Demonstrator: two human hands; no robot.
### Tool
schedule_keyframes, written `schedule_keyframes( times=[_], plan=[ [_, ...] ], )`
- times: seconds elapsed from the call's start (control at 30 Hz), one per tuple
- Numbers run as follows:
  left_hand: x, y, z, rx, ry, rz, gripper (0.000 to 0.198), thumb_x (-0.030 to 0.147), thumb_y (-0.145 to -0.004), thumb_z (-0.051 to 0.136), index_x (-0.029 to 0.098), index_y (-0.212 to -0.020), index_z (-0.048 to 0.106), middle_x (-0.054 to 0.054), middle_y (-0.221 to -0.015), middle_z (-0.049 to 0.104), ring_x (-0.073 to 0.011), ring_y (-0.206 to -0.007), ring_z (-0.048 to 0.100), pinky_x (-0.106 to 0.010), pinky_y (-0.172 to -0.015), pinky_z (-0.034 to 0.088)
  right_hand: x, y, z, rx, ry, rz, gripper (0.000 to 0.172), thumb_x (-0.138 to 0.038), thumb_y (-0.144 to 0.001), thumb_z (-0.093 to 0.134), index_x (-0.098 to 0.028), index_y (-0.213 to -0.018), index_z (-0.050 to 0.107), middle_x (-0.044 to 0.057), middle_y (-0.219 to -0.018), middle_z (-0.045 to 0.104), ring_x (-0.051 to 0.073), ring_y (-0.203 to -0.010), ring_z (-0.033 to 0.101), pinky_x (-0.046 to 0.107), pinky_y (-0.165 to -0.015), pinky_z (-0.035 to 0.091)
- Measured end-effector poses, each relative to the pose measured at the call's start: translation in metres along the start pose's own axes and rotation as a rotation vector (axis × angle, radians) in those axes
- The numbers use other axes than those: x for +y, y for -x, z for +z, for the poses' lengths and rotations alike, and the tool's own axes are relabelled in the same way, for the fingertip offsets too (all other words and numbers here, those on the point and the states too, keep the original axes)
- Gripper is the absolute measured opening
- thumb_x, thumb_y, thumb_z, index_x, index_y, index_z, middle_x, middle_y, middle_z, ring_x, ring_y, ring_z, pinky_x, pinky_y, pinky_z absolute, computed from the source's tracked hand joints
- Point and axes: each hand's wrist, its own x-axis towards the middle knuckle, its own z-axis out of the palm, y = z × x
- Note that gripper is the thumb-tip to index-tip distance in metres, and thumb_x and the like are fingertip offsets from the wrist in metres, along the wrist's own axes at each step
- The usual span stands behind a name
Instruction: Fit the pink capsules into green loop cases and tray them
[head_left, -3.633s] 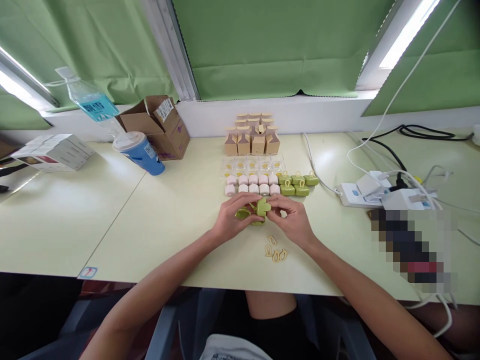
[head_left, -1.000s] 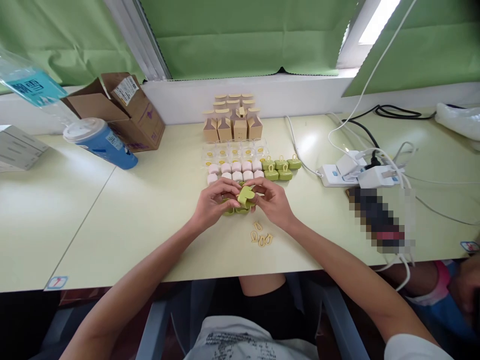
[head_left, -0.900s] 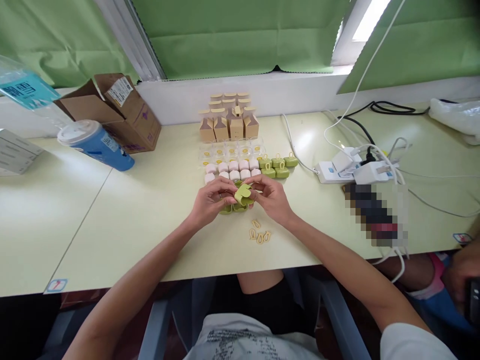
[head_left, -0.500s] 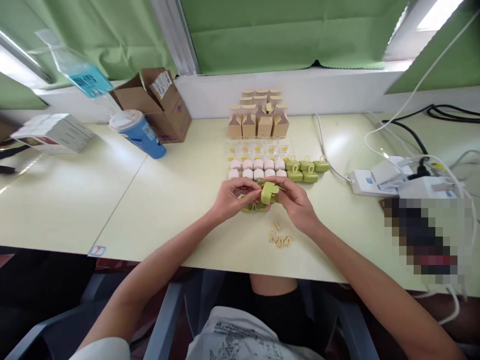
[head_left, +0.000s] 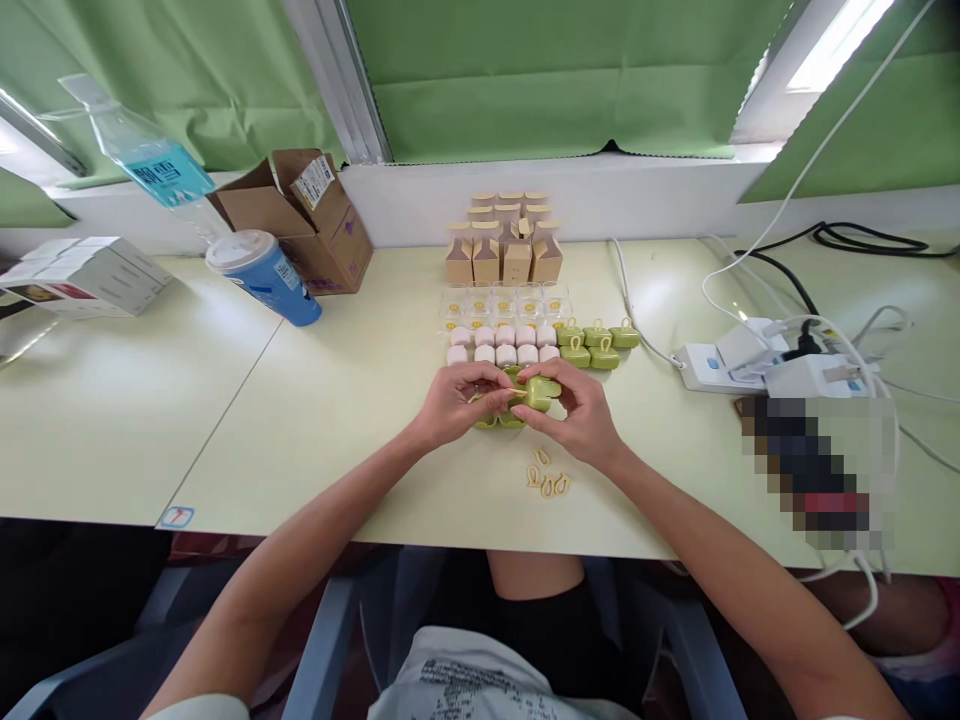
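Observation:
Between the fingers of my right hand (head_left: 576, 412) is a small green plastic case (head_left: 539, 393). My left hand (head_left: 466, 402) pinches a thin yellow loop (head_left: 516, 392) whose end meets the left side of that case. Below both hands lie several loose yellow loops (head_left: 548, 484) on the table. More green case pieces (head_left: 512, 418) sit under my hands, partly hidden by them. Just beyond stand rows of pale pink and white rounded pieces (head_left: 505, 354). To their right are several green cases with loops on top (head_left: 598, 336).
Behind the rows stand clear plastic containers (head_left: 504, 300) and open brown paper boxes (head_left: 502, 262). At the left are a blue cup (head_left: 268, 280), a carton (head_left: 330, 235), a bottle (head_left: 161, 170) and white boxes (head_left: 86, 280). Power strips (head_left: 709, 370) with cables lie right, near a pixelated patch.
The green case has turned in my right hand, so its open flaps now point right. The yellow loop now shows between my left fingers and the case. The view has shifted slightly.

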Motion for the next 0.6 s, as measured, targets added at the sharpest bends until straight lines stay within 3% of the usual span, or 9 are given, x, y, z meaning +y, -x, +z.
schedule_keyframes(
  times=[0.13, 0.23, 0.33, 0.43, 0.5, 0.6],
  plan=[
    [-0.001, -0.002, 0.000, 0.011, -0.002, 0.010, 0.027, 0.040, -0.090, 0.092, 0.015, -0.094, 0.082, -0.006, -0.085, 0.075, -0.0111, -0.066, 0.069, -0.022, -0.060, 0.061, -0.001, 0.000, -0.001, 0.044, 0.119, -0.129, 0.031, -0.033, -0.089, 0.090, -0.027, -0.116, 0.076, 0.004, -0.102, 0.077, 0.021, -0.088, 0.068, 0.035, -0.073, 0.058],
    [-0.002, -0.003, -0.002, 0.023, -0.045, 0.039, 0.026, 0.041, -0.090, 0.091, 0.016, -0.092, 0.084, -0.006, -0.085, 0.077, -0.0116, -0.066, 0.070, -0.023, -0.060, 0.062, 0.000, -0.001, -0.002, 0.019, 0.190, -0.144, 0.030, -0.036, -0.091, 0.090, -0.029, -0.117, 0.077, 0.003, -0.105, 0.081, 0.023, -0.093, 0.071, 0.041, -0.083, 0.061],
    [-0.004, -0.003, -0.008, 0.065, -0.122, 0.070, 0.023, 0.040, -0.094, 0.087, 0.017, -0.094, 0.086, -0.008, -0.089, 0.080, -0.0132, -0.070, 0.073, -0.023, -0.061, 0.063, 0.001, -0.008, -0.017, 0.053, 0.193, -0.141, 0.033, -0.039, -0.090, 0.092, -0.031, -0.118, 0.077, 0.005, -0.118, 0.081, 0.026, -0.111, 0.074, 0.044, -0.098, 0.061],
    [-0.007, -0.004, -0.017, 0.171, -0.126, 0.080, 0.021, 0.039, -0.096, 0.085, 0.018, -0.097, 0.086, -0.007, -0.090, 0.080, -0.0143, -0.075, 0.075, -0.024, -0.064, 0.063, 0.003, -0.019, -0.058, 0.260, 0.165, -0.118, 0.046, -0.047, -0.081, 0.098, -0.027, -0.117, 0.078, 0.010, -0.132, 0.072, 0.028, -0.123, 0.072, 0.041, -0.099, 0.063],
    [-0.010, -0.006, -0.021, 0.243, -0.120, 0.071, 0.023, 0.041, -0.095, 0.085, 0.018, -0.097, 0.085, -0.006, -0.087, 0.079, -0.0139, -0.073, 0.074, -0.025, -0.065, 0.063, 0.004, -0.025, -0.094, 0.341, 0.270, -0.005, 0.052, -0.057, -0.076, 0.098, -0.025, -0.112, 0.078, 0.008, -0.119, 0.074, 0.028, -0.110, 0.076, 0.043, -0.096, 0.065],
    [-0.016, -0.008, -0.024, 0.289, -0.150, 0.035, 0.028, 0.046, -0.093, 0.086, 0.017, -0.095, 0.084, -0.005, -0.085, 0.077, -0.0137, -0.070, 0.073, -0.026, -0.064, 0.062, 0.009, -0.028, -0.143, 0.327, 0.635, 0.264, 0.052, -0.065, -0.072, 0.096, -0.026, -0.105, 0.084, 0.008, -0.102, 0.080, 0.030, -0.096, 0.076, 0.047, -0.090, 0.063]
  ],
)
